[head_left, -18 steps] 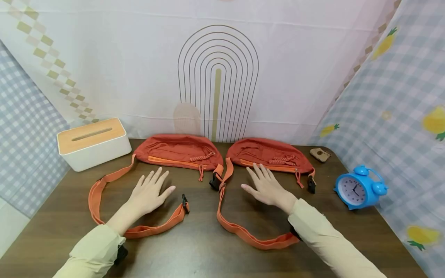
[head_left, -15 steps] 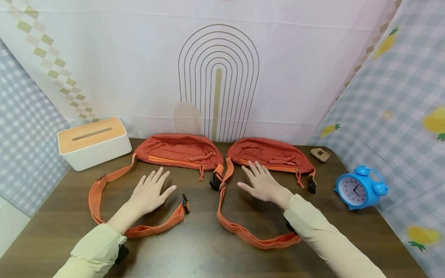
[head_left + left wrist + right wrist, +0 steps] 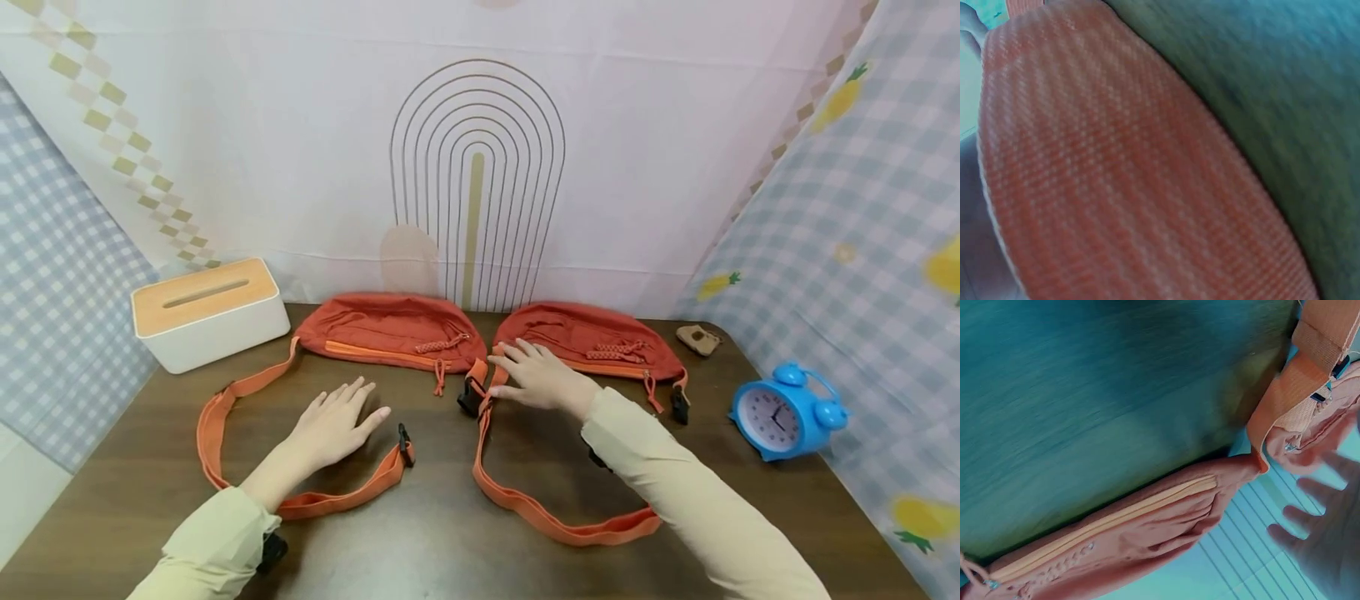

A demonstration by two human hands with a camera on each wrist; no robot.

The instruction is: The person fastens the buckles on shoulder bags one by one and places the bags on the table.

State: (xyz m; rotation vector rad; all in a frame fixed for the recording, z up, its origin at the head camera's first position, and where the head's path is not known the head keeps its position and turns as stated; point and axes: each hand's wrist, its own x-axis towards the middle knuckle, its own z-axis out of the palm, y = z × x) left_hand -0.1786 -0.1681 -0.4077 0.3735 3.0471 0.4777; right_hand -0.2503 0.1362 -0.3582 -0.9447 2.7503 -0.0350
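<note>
Two rust-red waist bags lie side by side at the back of the table: a left waist bag (image 3: 390, 329) and a right waist bag (image 3: 592, 333). My left hand (image 3: 326, 429), fingers spread, is inside the loop of the left bag's orange strap (image 3: 217, 425); that strap fills the left wrist view. Holding nothing, my right hand (image 3: 543, 379) reaches over the right bag's left end, fingertips overlapping its strap (image 3: 525, 507) near a black buckle (image 3: 471, 397). In the right wrist view the right hand's straight fingers (image 3: 1300, 519) show beside the bag.
A white tissue box (image 3: 210, 317) with a wooden lid stands at the back left. To the right are a blue alarm clock (image 3: 787, 412) and a small brown object (image 3: 699, 339). A patterned cloth (image 3: 330, 150) hangs right behind the bags.
My right hand has moved left, from in front of the right bag's middle to its left end and strap. The left hand stays almost where it was; the head view shifts slightly.
</note>
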